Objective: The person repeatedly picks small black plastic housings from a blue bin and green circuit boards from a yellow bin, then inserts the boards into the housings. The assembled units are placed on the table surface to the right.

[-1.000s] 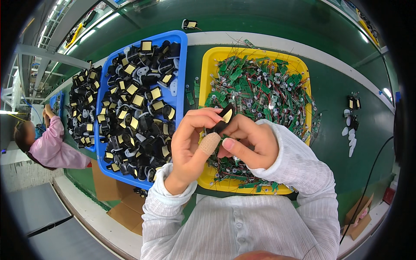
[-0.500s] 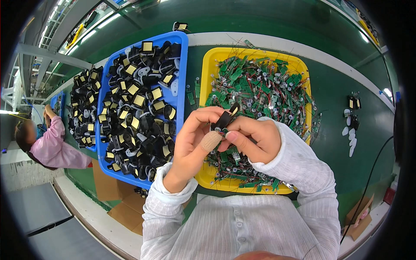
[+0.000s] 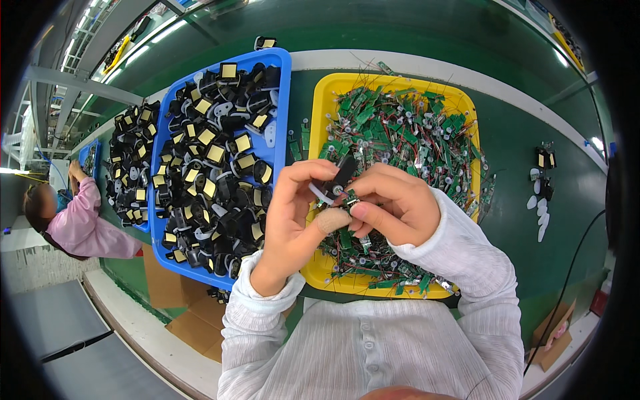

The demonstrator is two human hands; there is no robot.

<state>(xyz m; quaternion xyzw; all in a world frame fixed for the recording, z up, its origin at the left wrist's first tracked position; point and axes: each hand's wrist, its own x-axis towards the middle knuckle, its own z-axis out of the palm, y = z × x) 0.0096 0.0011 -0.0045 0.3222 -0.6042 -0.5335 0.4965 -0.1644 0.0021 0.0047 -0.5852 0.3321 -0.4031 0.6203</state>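
Observation:
My left hand [image 3: 297,217], its thumb wrapped in a tan bandage, is closed around a black plastic housing [image 3: 345,172] with a light grey rounded piece [image 3: 321,194] on it. Against the housing's near end, my right hand [image 3: 393,203] pinches a small green circuit board [image 3: 350,199] between thumb and fingers. Both hands meet above the near left part of a yellow tray [image 3: 319,127], heaped with green circuit boards [image 3: 387,133] that carry thin wires. To the left, a blue tray [image 3: 283,100] holds many black housings [image 3: 207,153] with cream pads and grey pieces.
More black housings [image 3: 133,160] lie left of the blue tray. Several white and black parts [image 3: 542,193] rest on the green table [image 3: 513,227] at right, near a black cable [image 3: 567,287]. A co-worker in pink [image 3: 87,220] sits far left. Cardboard boxes [image 3: 167,280] stand below.
The black housing has been turned in my left fingers, so its grey piece now shows. My right hand has shifted slightly right, still at the housing.

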